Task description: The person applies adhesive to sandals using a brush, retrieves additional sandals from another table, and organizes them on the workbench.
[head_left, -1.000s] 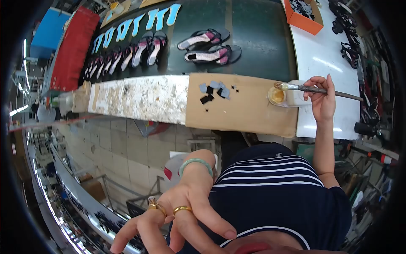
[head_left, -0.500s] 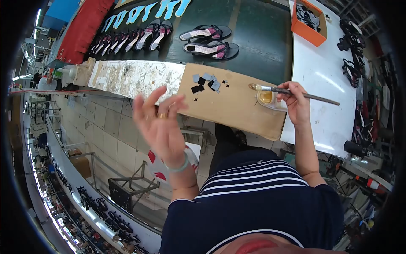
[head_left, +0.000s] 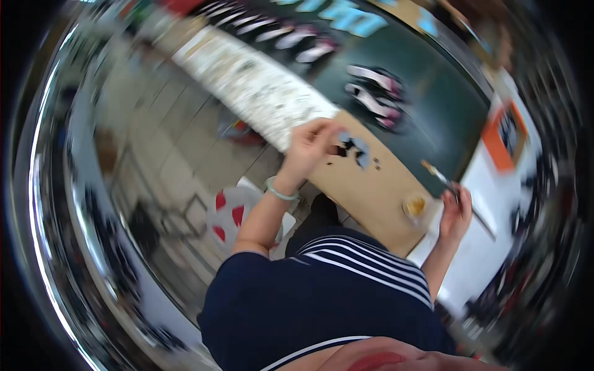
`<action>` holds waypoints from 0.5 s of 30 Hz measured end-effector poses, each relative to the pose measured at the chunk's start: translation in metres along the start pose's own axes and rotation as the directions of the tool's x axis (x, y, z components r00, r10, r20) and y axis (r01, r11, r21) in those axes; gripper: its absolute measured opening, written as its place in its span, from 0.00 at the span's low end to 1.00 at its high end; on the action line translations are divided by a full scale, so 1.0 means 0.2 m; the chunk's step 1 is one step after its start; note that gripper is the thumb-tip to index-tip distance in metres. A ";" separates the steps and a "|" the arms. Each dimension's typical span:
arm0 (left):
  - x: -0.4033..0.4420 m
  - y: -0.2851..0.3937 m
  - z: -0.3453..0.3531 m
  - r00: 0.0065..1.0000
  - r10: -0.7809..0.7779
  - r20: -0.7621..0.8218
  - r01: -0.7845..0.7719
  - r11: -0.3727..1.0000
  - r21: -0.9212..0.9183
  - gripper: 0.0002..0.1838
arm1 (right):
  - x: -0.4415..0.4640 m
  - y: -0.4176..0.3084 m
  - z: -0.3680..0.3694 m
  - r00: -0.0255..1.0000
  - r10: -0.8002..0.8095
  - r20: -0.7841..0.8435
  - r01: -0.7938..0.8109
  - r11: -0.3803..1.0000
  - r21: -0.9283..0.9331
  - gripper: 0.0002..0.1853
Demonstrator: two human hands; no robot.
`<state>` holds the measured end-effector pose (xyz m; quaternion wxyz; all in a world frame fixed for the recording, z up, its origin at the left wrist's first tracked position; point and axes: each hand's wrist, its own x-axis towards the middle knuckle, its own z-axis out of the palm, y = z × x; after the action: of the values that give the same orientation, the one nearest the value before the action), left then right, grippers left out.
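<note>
My right hand [head_left: 456,210] grips a paintbrush [head_left: 440,177] by its dark handle, the bristle end pointing up and left. Left of that hand, a small cup of amber glue-like liquid [head_left: 414,206] stands on the brown cardboard [head_left: 376,195]. My left hand [head_left: 311,148] hovers at the cardboard's left end with its fingers drawn together; anything between the fingertips is too blurred to name. Just beside those fingertips lie small black and grey pieces [head_left: 356,150], several of them loosely overlapping.
A pair of sandals [head_left: 375,96] lies on the dark green table [head_left: 433,102], with a row of more sandals [head_left: 272,28] further left. On the white table [head_left: 461,272] at right stands an orange box [head_left: 498,145]. A stool with red spots [head_left: 238,213] is below my left arm.
My head view has turned, so the scene appears rotated and blurred. My left hand has moved to the small pieces and its fingers have closed. The brush stays in my right hand, further from the cup.
</note>
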<state>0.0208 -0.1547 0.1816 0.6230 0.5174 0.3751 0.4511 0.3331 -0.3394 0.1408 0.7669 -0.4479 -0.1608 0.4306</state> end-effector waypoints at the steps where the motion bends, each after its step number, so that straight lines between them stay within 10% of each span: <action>1: -0.12 0.15 -0.01 0.990 0.117 0.073 -0.112 0.991 -0.074 0.15 | 0.02 0.02 -0.02 0.998 0.037 0.051 -0.037 0.999 0.003 0.12; 4: -0.52 0.50 -0.10 0.792 0.597 0.130 -0.559 0.793 -0.242 0.34 | 0.09 0.13 -0.07 0.963 0.135 0.235 -0.129 0.991 -0.043 0.15; 6: -0.75 0.69 -0.10 0.337 0.942 0.000 -0.913 0.327 -0.244 0.33 | 0.13 0.23 -0.02 0.900 0.197 0.388 -0.170 0.980 -0.103 0.16; 7: -0.89 0.75 -0.10 0.267 0.964 -0.008 -0.925 0.254 -0.282 0.39 | 0.14 0.29 0.03 0.860 0.241 0.450 -0.200 0.970 -0.137 0.16; 8: -1.03 0.83 -0.12 0.201 0.979 -0.037 -0.952 0.186 -0.243 0.40 | -0.11 0.28 0.35 0.917 0.331 0.221 -0.295 0.939 -0.179 0.17; 11: -1.41 0.95 -0.18 0.133 0.988 -0.077 -0.988 0.125 -0.094 0.38 | -0.11 0.45 0.43 0.688 0.452 0.568 -0.398 0.889 -0.224 0.17; 15: -1.87 1.02 -0.19 0.121 0.982 -0.148 -0.980 0.142 0.140 0.37 | -0.44 0.67 0.71 0.572 0.506 0.645 -0.420 0.857 -0.300 0.17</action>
<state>-0.1671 -0.4863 0.3746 0.1304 0.5893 0.0076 0.7973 0.1232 -0.3009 0.1205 0.4793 -0.3176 -0.3420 0.7433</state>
